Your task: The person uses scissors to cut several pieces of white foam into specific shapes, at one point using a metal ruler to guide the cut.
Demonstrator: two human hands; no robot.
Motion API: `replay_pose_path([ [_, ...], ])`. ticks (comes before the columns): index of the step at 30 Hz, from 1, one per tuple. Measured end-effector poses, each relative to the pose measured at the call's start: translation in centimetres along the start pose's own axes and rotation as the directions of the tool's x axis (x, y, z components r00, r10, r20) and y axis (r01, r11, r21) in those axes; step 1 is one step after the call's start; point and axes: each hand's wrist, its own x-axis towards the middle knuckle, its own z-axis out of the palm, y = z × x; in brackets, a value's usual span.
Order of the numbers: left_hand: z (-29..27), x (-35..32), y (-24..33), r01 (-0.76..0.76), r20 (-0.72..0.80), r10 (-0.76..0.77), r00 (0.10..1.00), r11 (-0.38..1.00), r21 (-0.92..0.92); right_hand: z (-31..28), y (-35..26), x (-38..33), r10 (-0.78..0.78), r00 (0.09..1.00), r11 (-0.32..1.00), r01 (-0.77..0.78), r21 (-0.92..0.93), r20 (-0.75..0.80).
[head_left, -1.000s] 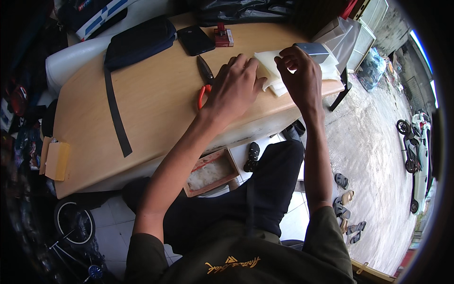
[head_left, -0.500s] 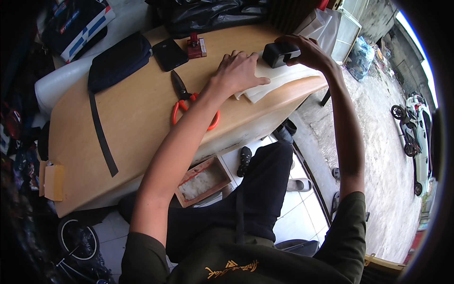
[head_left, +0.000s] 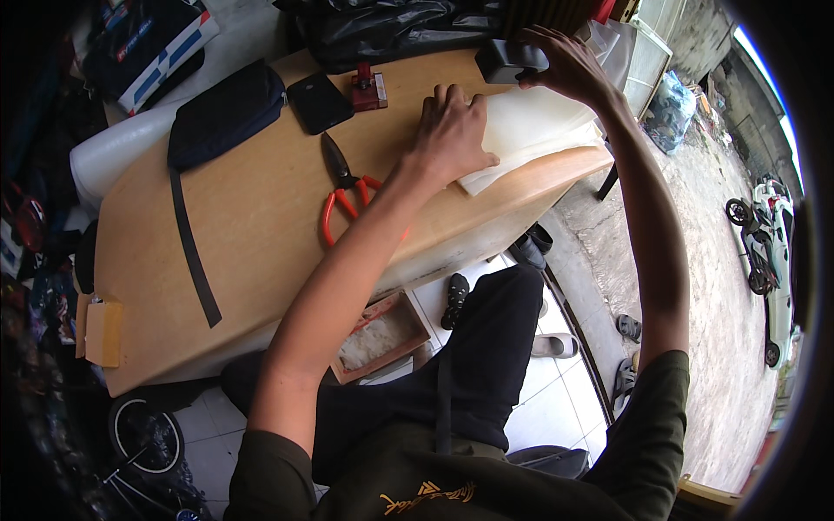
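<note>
Two bare hands work at the far right end of a long wooden table (head_left: pixel 261 226), seen from the head camera looking down. One of them, the left hand (head_left: pixel 450 135), lies flat with its fingers spread, pressing on the near edge of a pale, whitish sheet (head_left: pixel 530 139) that rests on the table's right end and slightly overhangs it. Beyond it, the right hand (head_left: pixel 565 65) is closed around a small black box-shaped object (head_left: pixel 508 61) held at the far edge of that sheet (whether the object touches the sheet cannot be told).

Just left of the left forearm lie scissors with red handles (head_left: pixel 343 195), blades pointing away from the person. Farther back sit a black phone (head_left: pixel 319 102) and, beside it, a small red-and-dark block (head_left: pixel 368 89). Near the table's left part lies a black pouch (head_left: pixel 224 113) with a long dark strap (head_left: pixel 193 252) trailing toward the near edge. Black plastic (head_left: pixel 391 30) is bunched at the table's far side. Under the table, on the tiled floor, stands a shallow wooden tray (head_left: pixel 380 334) by the person's dark trousers.
</note>
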Motion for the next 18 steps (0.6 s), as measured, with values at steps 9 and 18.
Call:
replay_pose_path([
  [9, -0.5, 0.6, 0.0, 0.051, 0.002, -0.051, 0.999, 0.999, -0.003, 0.6, -0.9, 2.3, -0.034, 0.999, 0.997, 0.034, -0.072, -0.005],
  [18, 0.4, 2.1, -1.7, 0.089, -0.055, -0.113, 0.992, 0.939, -0.332, 0.0, 2.6, -2.6, 0.141, 0.957, 0.989, -0.15, -0.016, -0.255],
])
